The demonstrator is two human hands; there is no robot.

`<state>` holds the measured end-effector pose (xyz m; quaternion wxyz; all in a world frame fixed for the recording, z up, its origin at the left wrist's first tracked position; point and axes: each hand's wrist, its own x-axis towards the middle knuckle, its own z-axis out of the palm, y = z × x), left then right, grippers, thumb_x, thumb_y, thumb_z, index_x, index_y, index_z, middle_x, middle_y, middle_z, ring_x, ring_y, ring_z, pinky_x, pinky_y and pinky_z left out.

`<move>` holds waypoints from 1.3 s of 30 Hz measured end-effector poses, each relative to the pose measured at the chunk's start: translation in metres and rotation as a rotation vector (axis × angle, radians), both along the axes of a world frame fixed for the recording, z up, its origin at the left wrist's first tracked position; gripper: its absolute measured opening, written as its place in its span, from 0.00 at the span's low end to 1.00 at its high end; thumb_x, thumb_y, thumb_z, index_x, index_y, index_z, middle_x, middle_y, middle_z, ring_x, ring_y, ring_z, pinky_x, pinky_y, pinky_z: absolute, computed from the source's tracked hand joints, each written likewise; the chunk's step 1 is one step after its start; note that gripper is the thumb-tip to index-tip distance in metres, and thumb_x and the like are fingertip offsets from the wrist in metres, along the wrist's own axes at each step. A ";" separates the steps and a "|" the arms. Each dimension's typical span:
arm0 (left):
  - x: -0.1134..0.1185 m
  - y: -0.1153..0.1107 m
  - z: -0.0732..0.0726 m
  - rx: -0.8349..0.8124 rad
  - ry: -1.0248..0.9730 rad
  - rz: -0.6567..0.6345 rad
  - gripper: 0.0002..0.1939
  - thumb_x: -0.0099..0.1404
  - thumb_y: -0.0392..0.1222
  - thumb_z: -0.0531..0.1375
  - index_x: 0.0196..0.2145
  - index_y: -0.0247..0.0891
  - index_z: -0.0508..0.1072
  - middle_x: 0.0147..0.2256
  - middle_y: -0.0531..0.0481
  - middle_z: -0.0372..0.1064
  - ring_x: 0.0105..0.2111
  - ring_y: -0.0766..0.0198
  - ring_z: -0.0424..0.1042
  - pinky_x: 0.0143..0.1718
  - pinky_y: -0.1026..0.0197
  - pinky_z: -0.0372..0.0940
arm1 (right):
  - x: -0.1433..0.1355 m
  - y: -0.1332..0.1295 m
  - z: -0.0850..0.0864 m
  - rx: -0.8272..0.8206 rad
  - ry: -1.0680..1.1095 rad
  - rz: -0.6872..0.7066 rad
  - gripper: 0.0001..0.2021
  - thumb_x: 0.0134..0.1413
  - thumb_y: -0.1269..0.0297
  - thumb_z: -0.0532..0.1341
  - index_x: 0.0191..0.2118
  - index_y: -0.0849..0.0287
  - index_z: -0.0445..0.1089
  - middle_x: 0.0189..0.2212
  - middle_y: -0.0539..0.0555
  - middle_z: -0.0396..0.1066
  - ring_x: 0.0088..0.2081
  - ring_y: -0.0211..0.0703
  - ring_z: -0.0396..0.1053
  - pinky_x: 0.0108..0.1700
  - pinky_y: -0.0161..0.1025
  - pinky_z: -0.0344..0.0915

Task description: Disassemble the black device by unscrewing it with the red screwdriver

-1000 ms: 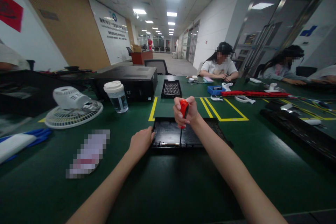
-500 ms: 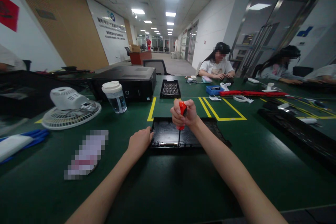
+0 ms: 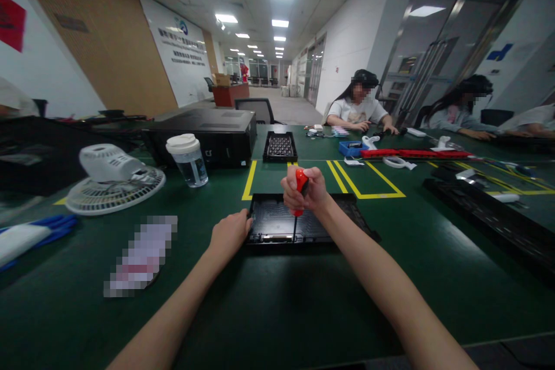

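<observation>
A flat black plastic panel with raised edges lies on the green table in front of me. My right hand is wrapped round the red and black handle of a screwdriver. Its shaft points straight down, and the tip meets the near edge of the panel, just right of a small metallic strip. At the panel's left edge, my left hand grips the rim, with the thumb and fingertips partly hidden. My right forearm covers part of the panel's right side.
Left of me are a white fan, a lidded cup, a pixelated flat item and blue-white gloves. A black computer case and a small black tray stand beyond; a long black panel lies right. Co-workers sit opposite.
The screwdriver stays upright at the same spot on the panel, and my left hand keeps its hold. Across the table, a co-worker's hand has moved to the right. The whole view shifts slightly.
</observation>
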<state>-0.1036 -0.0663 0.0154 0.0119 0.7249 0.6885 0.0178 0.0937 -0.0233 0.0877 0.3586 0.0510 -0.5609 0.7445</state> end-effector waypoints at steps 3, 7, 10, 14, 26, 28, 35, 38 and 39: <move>0.000 0.000 0.000 0.004 -0.001 -0.006 0.18 0.65 0.48 0.44 0.45 0.39 0.66 0.38 0.42 0.72 0.36 0.53 0.72 0.33 0.55 0.65 | 0.002 -0.002 0.001 -0.023 -0.039 -0.098 0.13 0.49 0.53 0.48 0.24 0.58 0.57 0.12 0.44 0.58 0.09 0.30 0.49 0.10 0.29 0.50; 0.000 -0.001 0.001 0.005 0.004 0.002 0.18 0.65 0.49 0.43 0.44 0.39 0.66 0.38 0.42 0.72 0.37 0.53 0.72 0.33 0.55 0.65 | 0.005 -0.004 0.003 -0.038 -0.040 -0.189 0.13 0.48 0.53 0.48 0.24 0.58 0.57 0.12 0.43 0.57 0.09 0.30 0.48 0.10 0.29 0.50; 0.000 -0.002 0.001 -0.001 0.005 0.005 0.18 0.65 0.49 0.43 0.45 0.40 0.65 0.38 0.42 0.71 0.37 0.53 0.72 0.33 0.55 0.65 | 0.005 -0.007 0.004 -0.028 -0.029 -0.220 0.12 0.48 0.54 0.48 0.25 0.58 0.57 0.13 0.43 0.57 0.09 0.30 0.48 0.11 0.29 0.50; 0.001 -0.001 0.001 -0.006 0.002 0.002 0.18 0.65 0.48 0.43 0.45 0.39 0.65 0.39 0.41 0.71 0.38 0.54 0.71 0.35 0.55 0.65 | 0.004 -0.010 0.006 -0.029 -0.051 -0.282 0.12 0.49 0.55 0.48 0.26 0.58 0.58 0.14 0.43 0.58 0.10 0.30 0.49 0.11 0.29 0.51; 0.002 -0.001 0.002 -0.013 0.015 0.011 0.18 0.65 0.48 0.43 0.45 0.39 0.65 0.40 0.42 0.71 0.38 0.53 0.72 0.35 0.55 0.65 | 0.002 -0.017 0.007 -0.006 -0.011 -0.403 0.10 0.50 0.58 0.48 0.28 0.58 0.59 0.16 0.43 0.59 0.11 0.29 0.50 0.12 0.29 0.51; 0.002 -0.002 0.002 -0.013 0.015 0.014 0.18 0.65 0.48 0.43 0.45 0.39 0.65 0.40 0.42 0.71 0.38 0.53 0.71 0.35 0.55 0.65 | 0.002 -0.017 0.007 -0.002 -0.017 -0.423 0.10 0.50 0.58 0.48 0.29 0.58 0.59 0.16 0.43 0.59 0.11 0.29 0.50 0.12 0.29 0.51; 0.003 -0.003 0.003 -0.014 0.007 0.009 0.18 0.65 0.48 0.43 0.44 0.39 0.65 0.40 0.41 0.71 0.38 0.53 0.72 0.35 0.55 0.65 | -0.001 -0.021 0.006 -0.001 -0.013 -0.495 0.09 0.51 0.58 0.48 0.30 0.58 0.59 0.16 0.44 0.60 0.11 0.29 0.52 0.13 0.29 0.52; 0.002 -0.003 0.002 0.001 0.005 -0.003 0.18 0.65 0.48 0.43 0.43 0.39 0.66 0.40 0.41 0.71 0.37 0.54 0.72 0.34 0.55 0.65 | 0.000 -0.022 0.006 0.005 -0.006 -0.538 0.09 0.52 0.59 0.48 0.30 0.58 0.59 0.17 0.44 0.61 0.11 0.29 0.52 0.14 0.29 0.53; 0.002 -0.003 0.002 0.006 0.004 -0.008 0.18 0.65 0.48 0.43 0.43 0.39 0.66 0.40 0.42 0.71 0.37 0.54 0.72 0.34 0.56 0.65 | 0.001 -0.022 0.006 0.008 0.002 -0.549 0.09 0.52 0.60 0.47 0.30 0.58 0.59 0.17 0.44 0.61 0.11 0.29 0.52 0.14 0.29 0.53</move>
